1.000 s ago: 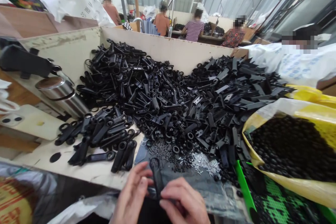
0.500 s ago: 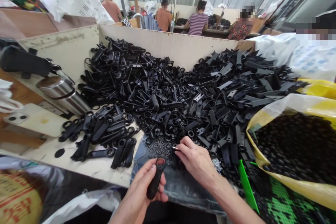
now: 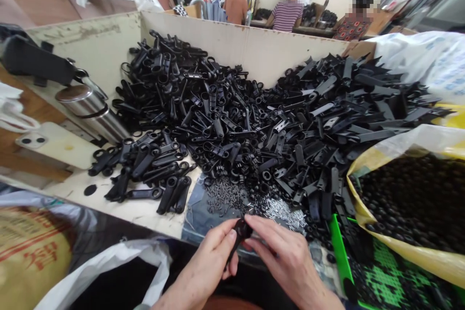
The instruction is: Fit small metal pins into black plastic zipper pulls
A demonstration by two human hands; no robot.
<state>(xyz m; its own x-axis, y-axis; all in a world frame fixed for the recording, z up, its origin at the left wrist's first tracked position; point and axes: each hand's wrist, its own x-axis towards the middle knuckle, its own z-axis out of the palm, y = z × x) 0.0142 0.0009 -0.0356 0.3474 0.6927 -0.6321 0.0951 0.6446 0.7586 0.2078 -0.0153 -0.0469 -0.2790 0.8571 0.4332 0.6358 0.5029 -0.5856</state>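
Observation:
My left hand (image 3: 212,254) is closed around a black plastic handle piece (image 3: 240,232) with a ring at its upper end, held tilted above the work surface. My right hand (image 3: 286,254) has its fingertips brought together at that ring end, touching it. Whatever small part may be between these fingertips is hidden. Just beyond the hands lie a heap of small dark screw-like pieces (image 3: 223,193) and a scatter of thin silver pins (image 3: 285,213). Both rest on a dark blue sheet (image 3: 198,210).
Large piles of black ring-ended parts (image 3: 203,101) and flat black blades (image 3: 337,106) fill the walled bench. Several handle pieces (image 3: 145,164) lie left, near a steel flask (image 3: 96,114) and a phone (image 3: 60,145). At right are a yellow sack (image 3: 363,198) and green basket (image 3: 339,247). Several people sit behind.
My right hand has come back from the small dark pieces, where it pinched a small shiny thing, to the ring end of the handle piece. The left hand shifted right; the view tilted down.

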